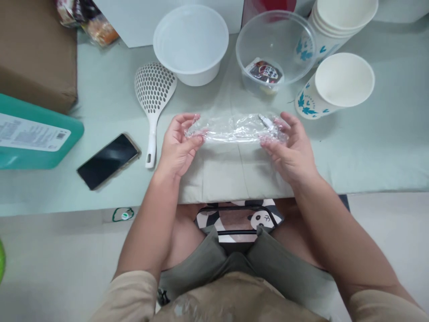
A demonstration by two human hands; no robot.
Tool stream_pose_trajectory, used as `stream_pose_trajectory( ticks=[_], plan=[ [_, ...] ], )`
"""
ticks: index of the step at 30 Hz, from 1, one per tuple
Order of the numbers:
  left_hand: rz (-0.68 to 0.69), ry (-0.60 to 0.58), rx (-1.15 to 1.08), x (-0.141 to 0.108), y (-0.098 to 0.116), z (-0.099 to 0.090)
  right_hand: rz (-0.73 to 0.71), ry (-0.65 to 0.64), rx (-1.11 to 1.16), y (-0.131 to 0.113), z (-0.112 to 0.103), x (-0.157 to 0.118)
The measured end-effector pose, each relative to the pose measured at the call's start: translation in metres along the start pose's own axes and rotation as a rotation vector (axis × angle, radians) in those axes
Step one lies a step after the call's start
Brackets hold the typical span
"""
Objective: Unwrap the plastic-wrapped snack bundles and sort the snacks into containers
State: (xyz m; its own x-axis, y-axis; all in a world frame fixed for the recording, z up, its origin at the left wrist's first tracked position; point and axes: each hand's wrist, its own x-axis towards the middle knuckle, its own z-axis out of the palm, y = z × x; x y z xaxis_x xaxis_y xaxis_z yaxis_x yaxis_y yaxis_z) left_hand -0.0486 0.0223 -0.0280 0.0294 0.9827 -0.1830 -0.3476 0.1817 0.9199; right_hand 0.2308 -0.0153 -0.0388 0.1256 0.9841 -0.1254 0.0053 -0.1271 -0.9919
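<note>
A crumpled clear plastic wrapper (231,127) is stretched level between my two hands, above the near part of the table. Its left end is gripped by my left hand (181,145), the thumb below and fingers behind. My right hand (290,145) pinches the other end. Close to the right fingers, a small silvery-grey piece (266,121) shows at the plastic; what it is I cannot make out. To the left of my left hand lies a white slotted skimmer (152,96), its handle toward me.
Behind stand a white tub (192,69), a clear tub (248,40) with a dark packet (266,70), a paper cup (335,87) and stacked cups (331,36). On the left are a phone (109,160), a teal container (72,127) and a cardboard box (36,53).
</note>
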Motion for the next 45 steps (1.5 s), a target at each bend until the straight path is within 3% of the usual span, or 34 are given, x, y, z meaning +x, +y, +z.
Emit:
stream_pose_trajectory(
  ticks=[3,6,11,17,20,25,30,36,45],
  plan=[
    [-0.042,-0.079,0.004,0.002,0.001,0.0,0.054,-0.137,0.028,0.002,-0.006,-0.001],
    [-0.083,-0.123,0.014,0.0,0.003,0.002,0.087,-0.195,0.061,-0.001,-0.009,-0.005],
    [-0.118,-0.109,0.045,-0.004,0.009,0.01,0.128,-0.212,0.121,-0.007,-0.008,-0.008],
    [-0.153,0.042,0.08,-0.001,0.01,0.017,0.106,-0.045,0.081,-0.013,-0.004,-0.004],
    [-0.22,0.002,0.058,-0.001,0.011,0.016,0.184,-0.056,0.081,-0.021,-0.001,-0.005],
    [-0.355,-0.113,0.179,-0.005,0.013,0.014,0.339,-0.188,0.083,-0.03,0.002,-0.008],
    [-0.32,-0.104,0.2,-0.005,0.013,0.015,0.337,-0.196,0.051,-0.03,0.004,-0.008],
    [-0.25,-0.1,0.221,-0.005,0.014,0.016,0.252,-0.097,0.141,-0.032,0.005,-0.008],
    [-0.168,-0.087,0.143,-0.004,0.014,0.01,0.234,-0.173,0.161,-0.032,-0.001,-0.006]
  ],
)
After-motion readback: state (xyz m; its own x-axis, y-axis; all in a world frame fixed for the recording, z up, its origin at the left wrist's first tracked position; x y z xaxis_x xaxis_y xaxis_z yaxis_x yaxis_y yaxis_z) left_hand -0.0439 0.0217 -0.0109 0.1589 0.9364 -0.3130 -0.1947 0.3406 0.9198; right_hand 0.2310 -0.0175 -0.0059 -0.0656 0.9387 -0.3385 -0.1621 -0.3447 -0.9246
